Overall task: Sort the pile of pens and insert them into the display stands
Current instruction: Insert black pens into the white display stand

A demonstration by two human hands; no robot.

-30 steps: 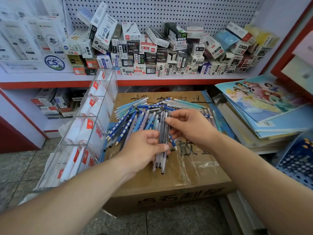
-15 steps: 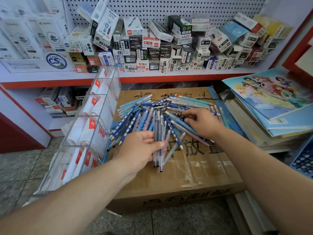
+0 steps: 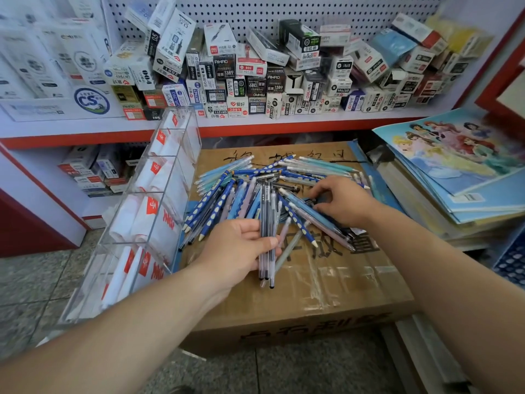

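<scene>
A pile of pens (image 3: 255, 191), blue dotted, pale blue, pink and dark ones, lies spread on a cardboard box (image 3: 335, 282). My left hand (image 3: 238, 248) is shut on a bundle of several dark clear-barrelled pens (image 3: 267, 223), held upright over the box's middle. At the pile's right side my right hand (image 3: 345, 201) rests with fingers curled, pinching at dark pens; whether it grips one is unclear. A clear acrylic display stand (image 3: 147, 211) with compartments stands to the left of the box, holding white wrapped items with red labels.
A red-edged shelf (image 3: 284, 123) behind holds many stacked pen boxes in front of a pegboard. A stack of books and folders (image 3: 454, 172) lies at the right. A blue crate (image 3: 511, 263) sits at the far right edge. The floor below is grey tile.
My right hand left the bundle and moved right into the pile. My left hand kept the dark pens and shifted slightly left and toward me.
</scene>
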